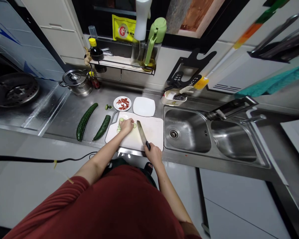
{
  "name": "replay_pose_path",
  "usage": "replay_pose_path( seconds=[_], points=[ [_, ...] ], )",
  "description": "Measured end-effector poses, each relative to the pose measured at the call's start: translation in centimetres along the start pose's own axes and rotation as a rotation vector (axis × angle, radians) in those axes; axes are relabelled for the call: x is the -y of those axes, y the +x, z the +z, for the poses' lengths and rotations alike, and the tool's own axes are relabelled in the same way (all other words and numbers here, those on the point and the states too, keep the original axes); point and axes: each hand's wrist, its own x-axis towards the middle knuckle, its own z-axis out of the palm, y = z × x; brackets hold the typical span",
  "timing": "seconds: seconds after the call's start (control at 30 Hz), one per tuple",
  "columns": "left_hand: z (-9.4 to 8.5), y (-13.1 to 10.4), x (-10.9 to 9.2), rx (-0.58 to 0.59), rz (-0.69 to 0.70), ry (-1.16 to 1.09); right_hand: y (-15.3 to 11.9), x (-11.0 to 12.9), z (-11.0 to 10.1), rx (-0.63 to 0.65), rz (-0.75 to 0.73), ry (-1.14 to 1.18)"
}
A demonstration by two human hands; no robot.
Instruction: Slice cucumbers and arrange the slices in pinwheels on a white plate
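A white cutting board [151,126] lies on the steel counter with pale green cucumber slices [119,128] at its left side. My left hand [126,126] is closed low over the board, its fingers curled on cucumber slices; one slice shows at its right edge. In my right hand [153,153], at the board's front edge, is the black handle of a kitchen knife [141,131]. The blade points away from me and slants left across the board. Left of the board lie a long whole cucumber [86,121] and a shorter cucumber piece [102,127], with small cucumber ends [108,107] behind.
Behind the board stand a plate of chopped red pieces [122,104] and a white square plate [144,106]. A double sink [189,129] adjoins on the right. At the left are a lidded pot [76,82] and a stove burner [15,89]. Bottles fill a wall shelf [122,63].
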Motion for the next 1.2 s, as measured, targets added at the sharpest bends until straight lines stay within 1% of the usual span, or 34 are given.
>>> replay_pose_path(
  seconds=[0.13,0.23,0.47,0.6,0.83,1.03,1.2],
  points=[
    [-0.1,0.3,0.3,-0.012,0.003,0.029,-0.4,0.2,-0.1,-0.002,-0.028,-0.015],
    [-0.3,0.7,0.5,-0.014,-0.005,0.044,-0.6,0.3,-0.3,0.020,-0.028,-0.028],
    [-0.4,2.1,0.6,0.055,-0.014,0.089,-0.9,0.4,-0.2,0.048,-0.043,-0.043],
    [-0.1,2.6,0.7,0.050,-0.014,0.109,-1.0,0.4,-0.1,0.047,-0.054,-0.051],
    [0.0,2.9,0.8,0.056,-0.008,0.099,-1.2,0.5,-0.3,0.074,-0.042,-0.049],
    [-0.4,2.7,0.7,0.068,-0.015,0.095,-1.1,0.5,-0.2,0.071,-0.059,-0.070],
    [-0.7,2.8,0.4,0.100,-0.025,0.091,-2.0,0.8,-0.3,0.100,-0.064,-0.108]
  ],
)
